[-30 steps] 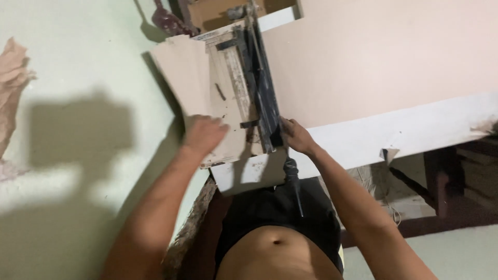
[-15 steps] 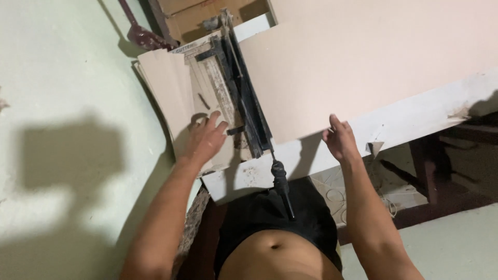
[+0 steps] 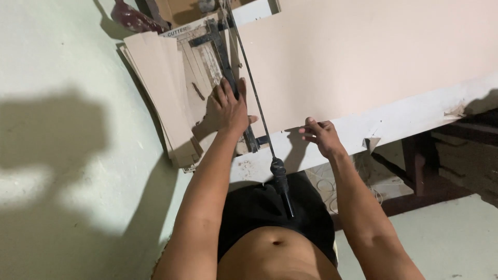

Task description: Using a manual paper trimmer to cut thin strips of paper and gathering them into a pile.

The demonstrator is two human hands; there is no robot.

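Note:
A paper cutter (image 3: 207,57) sits on a white bench (image 3: 415,116), its long blade arm raised, with the black handle (image 3: 282,184) hanging over my lap. My left hand (image 3: 231,106) lies flat with fingers spread on the cutter's black clamp bar, pressing it down. A large pale pink sheet of board (image 3: 363,57) lies to the right of the blade. My right hand (image 3: 319,135) pinches the near edge of this sheet with curled fingers. A stack of cut pink strips (image 3: 161,88) rests on the left side of the cutter bed.
A pale green wall or floor surface (image 3: 62,103) with my shadow fills the left. Dark wooden frame parts (image 3: 420,171) and tangled loops of cord (image 3: 332,189) lie under the bench at right. A dark red object (image 3: 129,15) lies at the top left.
My right hand let go of the cutter handle, moved right along the bench edge, and now grips the big sheet's near edge. My left hand shifted up onto the clamp bar. The view moved closer.

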